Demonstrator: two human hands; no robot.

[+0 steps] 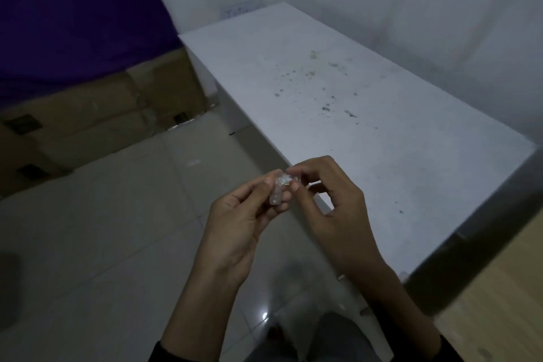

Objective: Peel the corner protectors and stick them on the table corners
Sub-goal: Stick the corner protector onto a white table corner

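Both hands [235, 223] pinch clear corner protector [278, 189]; no legible writing

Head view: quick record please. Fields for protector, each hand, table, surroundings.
protector: clear piece, held in the air between both hands, not yet on a corner
left hand: holds the protector, fingers curled round its lower part
right hand: pinches its top end with the fingertips
backing: too small and clear to tell if peeled
table: white, top speckled with dark spots
surroundings: boxes and purple cloth at left, tiled floor
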